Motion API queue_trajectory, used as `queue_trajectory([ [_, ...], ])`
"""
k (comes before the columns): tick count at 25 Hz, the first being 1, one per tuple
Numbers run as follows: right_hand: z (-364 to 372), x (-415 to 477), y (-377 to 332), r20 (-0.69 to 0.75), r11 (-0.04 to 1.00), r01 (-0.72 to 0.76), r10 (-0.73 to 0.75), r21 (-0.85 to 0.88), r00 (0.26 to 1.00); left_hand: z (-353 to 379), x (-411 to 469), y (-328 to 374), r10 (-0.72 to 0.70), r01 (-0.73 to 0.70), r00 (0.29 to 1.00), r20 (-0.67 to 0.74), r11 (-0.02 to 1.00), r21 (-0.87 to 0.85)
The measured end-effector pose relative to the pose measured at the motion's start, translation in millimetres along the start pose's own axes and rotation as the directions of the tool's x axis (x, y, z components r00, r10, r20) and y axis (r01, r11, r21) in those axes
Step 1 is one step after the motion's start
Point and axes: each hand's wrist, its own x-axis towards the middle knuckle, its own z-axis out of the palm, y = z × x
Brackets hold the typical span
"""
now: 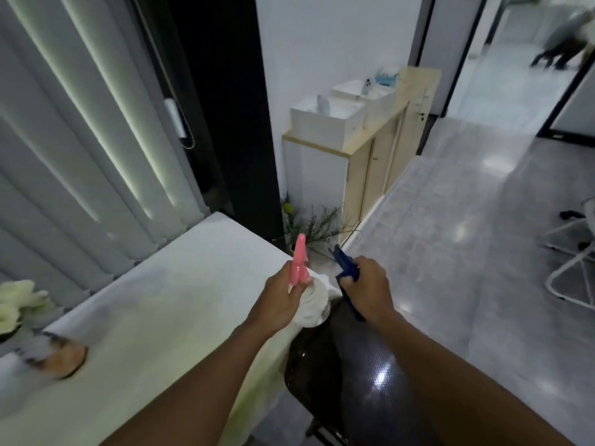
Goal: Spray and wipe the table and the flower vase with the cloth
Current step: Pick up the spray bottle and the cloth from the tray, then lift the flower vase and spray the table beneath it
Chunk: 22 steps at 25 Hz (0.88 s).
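My left hand (280, 297) is closed around a spray bottle (314, 304) with a pink trigger head that points up and away, held over the right edge of the white table (161, 304). Just to the right, my right hand (367, 284) grips a dark blue cloth (346, 267); one end sticks up and a strip hangs below the wrist. It is blurred. At the table's near left stands the flower vase (56, 358), blurred, with white flowers (16, 304) beside it.
A dark chair (354, 381) sits under my hands at the table's edge. Green stems (317, 226) stand on the floor by a wooden cabinet (370, 162) carrying white boxes. Vertical blinds (80, 140) run along the left. A white chair frame (573, 272) is at right.
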Motion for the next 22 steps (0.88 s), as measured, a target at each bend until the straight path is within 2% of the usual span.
queue_trajectory([
  [5, 29.9, 14.1, -119.9, 0.101, 0.966, 0.243, -0.251, 0.084, 0.963, -93.8, -48.8, 5.6, -0.045, 0.048, 0.95, -0.308, 0.999, 0.002],
  [11, 114.5, -52.0, -224.8, 0.32, 0.881, 0.412, -0.47, 0.235, 0.823, -185.0, -162.6, -66.3, -0.203, 0.216, 0.782, -0.589, 0.975, -0.05],
  [15, 189.2, -97.3, -257.3, 0.454, 0.85, 0.479, -0.524, 0.221, 0.721, -223.5, -237.7, -134.6, -0.318, 0.307, 0.668, -0.673, 0.941, -0.14],
  [18, 245.4, -123.4, -270.7, 0.512, 0.83, 0.531, -0.535, 0.171, 0.672, -248.4, -280.5, -187.3, -0.394, 0.4, 0.599, -0.697, 0.901, -0.165],
  [22, 295.8, -140.4, -267.1, 0.573, 0.817, 0.577, -0.461, -0.024, 0.677, -262.8, -312.8, -236.3, -0.454, 0.463, 0.552, -0.699, 0.864, -0.196],
])
